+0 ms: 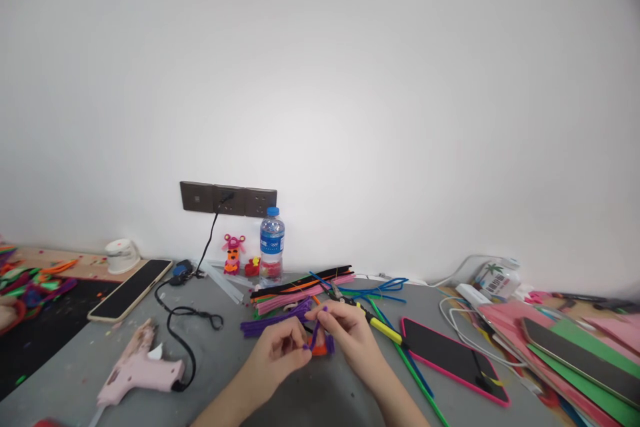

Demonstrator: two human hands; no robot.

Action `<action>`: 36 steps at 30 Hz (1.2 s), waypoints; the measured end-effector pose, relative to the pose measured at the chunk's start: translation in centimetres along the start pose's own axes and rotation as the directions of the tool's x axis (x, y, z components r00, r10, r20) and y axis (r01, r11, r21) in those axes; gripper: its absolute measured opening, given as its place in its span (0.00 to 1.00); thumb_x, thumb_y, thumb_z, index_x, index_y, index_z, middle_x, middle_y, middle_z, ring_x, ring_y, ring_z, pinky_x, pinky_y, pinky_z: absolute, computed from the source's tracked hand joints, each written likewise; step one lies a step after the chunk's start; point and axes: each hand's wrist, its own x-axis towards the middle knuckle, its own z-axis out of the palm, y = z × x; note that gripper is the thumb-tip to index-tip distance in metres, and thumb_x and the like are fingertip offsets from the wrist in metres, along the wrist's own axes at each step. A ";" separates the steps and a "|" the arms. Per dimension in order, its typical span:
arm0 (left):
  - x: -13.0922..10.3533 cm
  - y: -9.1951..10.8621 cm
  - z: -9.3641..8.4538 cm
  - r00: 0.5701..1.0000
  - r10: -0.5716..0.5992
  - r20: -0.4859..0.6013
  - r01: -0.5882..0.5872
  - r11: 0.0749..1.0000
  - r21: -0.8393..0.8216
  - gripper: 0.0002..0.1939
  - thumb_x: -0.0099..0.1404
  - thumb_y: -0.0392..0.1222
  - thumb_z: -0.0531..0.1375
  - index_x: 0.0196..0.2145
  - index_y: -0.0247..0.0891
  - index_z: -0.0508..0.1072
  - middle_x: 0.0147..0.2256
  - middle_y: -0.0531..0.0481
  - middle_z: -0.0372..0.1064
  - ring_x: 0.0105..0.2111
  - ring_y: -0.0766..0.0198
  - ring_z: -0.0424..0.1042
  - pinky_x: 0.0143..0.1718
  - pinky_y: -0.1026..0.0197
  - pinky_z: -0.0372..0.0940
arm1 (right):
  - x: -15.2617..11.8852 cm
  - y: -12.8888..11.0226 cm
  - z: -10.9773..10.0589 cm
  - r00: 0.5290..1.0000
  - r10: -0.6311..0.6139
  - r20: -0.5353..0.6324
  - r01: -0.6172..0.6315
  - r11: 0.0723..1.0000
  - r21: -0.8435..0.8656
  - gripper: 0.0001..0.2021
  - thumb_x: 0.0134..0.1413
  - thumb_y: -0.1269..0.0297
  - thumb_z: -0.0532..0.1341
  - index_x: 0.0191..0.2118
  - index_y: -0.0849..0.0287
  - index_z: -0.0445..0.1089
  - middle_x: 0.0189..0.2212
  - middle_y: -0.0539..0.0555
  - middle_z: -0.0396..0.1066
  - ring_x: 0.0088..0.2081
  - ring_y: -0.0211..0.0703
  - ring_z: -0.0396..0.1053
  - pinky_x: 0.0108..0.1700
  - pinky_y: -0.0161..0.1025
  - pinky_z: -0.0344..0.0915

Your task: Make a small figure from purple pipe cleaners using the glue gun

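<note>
Between my two hands is a short purple pipe cleaner [315, 333]. My left hand [280, 350] pinches its lower end, and my right hand [345, 330] pinches the upper end. Just behind the fingers lies a small orange and purple piece [321, 348], partly covered by them. Beyond my left hand lies a bundle of purple pipe cleaners [260, 327]. Pink, black and orange pipe cleaners [295, 290] are heaped farther back. Close to my right hand rest pliers [383, 328] with yellow and black handles.
A pink glue gun [143, 370] with its cord lies at the left. A water bottle [272, 247] and a small pink-orange figure [233, 255] stand by the wall. On the right are a pink-edged phone [453, 360] and coloured sheets [575, 353]. Another person's hand [7, 313] shows far left.
</note>
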 end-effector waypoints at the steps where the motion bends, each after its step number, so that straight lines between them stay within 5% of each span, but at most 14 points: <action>1: -0.2 0.1 0.1 1.000 -0.013 0.028 0.012 1.000 0.011 0.19 0.55 0.51 0.65 0.20 0.38 0.61 0.24 0.56 0.56 0.27 0.65 0.56 0.30 0.64 0.52 | -0.1 -0.2 0.2 1.000 -0.001 0.016 0.002 1.000 -0.022 0.17 0.58 0.53 0.59 0.31 0.61 0.77 0.18 0.51 0.70 0.21 0.38 0.65 0.26 0.34 0.62; 7: -0.7 -0.3 0.3 0.989 -0.094 0.114 0.084 0.992 0.090 0.17 0.54 0.50 0.65 0.21 0.37 0.65 0.27 0.52 0.63 0.27 0.65 0.59 0.29 0.65 0.54 | -0.4 -0.5 1.1 0.992 -0.028 0.124 0.048 0.985 -0.167 0.18 0.59 0.53 0.58 0.29 0.60 0.79 0.16 0.50 0.69 0.19 0.37 0.63 0.26 0.34 0.63; 12: 0.2 -0.5 -0.6 0.992 0.027 -0.123 -0.011 0.991 0.132 0.14 0.56 0.51 0.64 0.29 0.37 0.72 0.28 0.51 0.66 0.29 0.63 0.63 0.31 0.65 0.56 | 0.0 0.2 0.3 0.978 -0.072 -0.198 0.064 0.997 -0.049 0.19 0.56 0.49 0.59 0.29 0.60 0.76 0.18 0.53 0.72 0.22 0.42 0.69 0.28 0.35 0.66; 15: 0.6 -0.7 -1.0 0.959 0.038 -0.280 -0.036 0.999 0.014 0.15 0.53 0.52 0.67 0.32 0.37 0.76 0.30 0.50 0.70 0.32 0.61 0.66 0.33 0.64 0.59 | 0.3 0.5 0.1 0.971 -0.036 -0.238 0.050 0.997 0.056 0.18 0.54 0.48 0.61 0.29 0.60 0.74 0.18 0.54 0.74 0.23 0.43 0.71 0.28 0.36 0.68; 18: 0.6 -1.2 -1.0 0.946 0.009 -0.324 -0.035 0.997 -0.074 0.16 0.52 0.54 0.67 0.29 0.37 0.77 0.28 0.50 0.71 0.31 0.61 0.67 0.34 0.64 0.60 | 0.4 0.9 0.5 0.982 -0.022 -0.189 0.044 0.993 0.113 0.18 0.54 0.48 0.61 0.29 0.61 0.73 0.16 0.54 0.73 0.21 0.43 0.71 0.27 0.36 0.68; 23: 0.8 -2.3 -1.0 0.960 0.038 -0.278 -0.048 0.998 -0.030 0.17 0.54 0.55 0.66 0.25 0.36 0.76 0.24 0.52 0.67 0.27 0.64 0.64 0.29 0.66 0.57 | 0.1 1.7 1.0 0.993 -0.034 -0.117 0.041 0.997 0.064 0.18 0.59 0.50 0.58 0.31 0.61 0.73 0.17 0.54 0.72 0.21 0.42 0.70 0.27 0.36 0.66; 29: 0.7 -2.2 -1.0 0.997 -0.014 -0.082 0.030 0.979 0.200 0.19 0.59 0.55 0.61 0.26 0.34 0.75 0.23 0.52 0.66 0.24 0.66 0.59 0.26 0.65 0.53 | -0.3 1.7 0.6 0.993 -0.094 -0.066 0.079 0.976 -0.203 0.21 0.63 0.51 0.51 0.28 0.60 0.69 0.17 0.49 0.65 0.21 0.39 0.64 0.27 0.34 0.59; 36: -0.5 -1.5 0.0 0.997 -0.071 0.006 0.060 0.881 0.470 0.07 0.55 0.42 0.64 0.29 0.36 0.77 0.31 0.50 0.74 0.34 0.59 0.67 0.36 0.64 0.58 | -0.4 2.3 1.3 0.961 -0.046 0.272 0.163 0.890 -0.426 0.22 0.64 0.54 0.49 0.20 0.59 0.61 0.17 0.47 0.61 0.22 0.36 0.59 0.26 0.32 0.54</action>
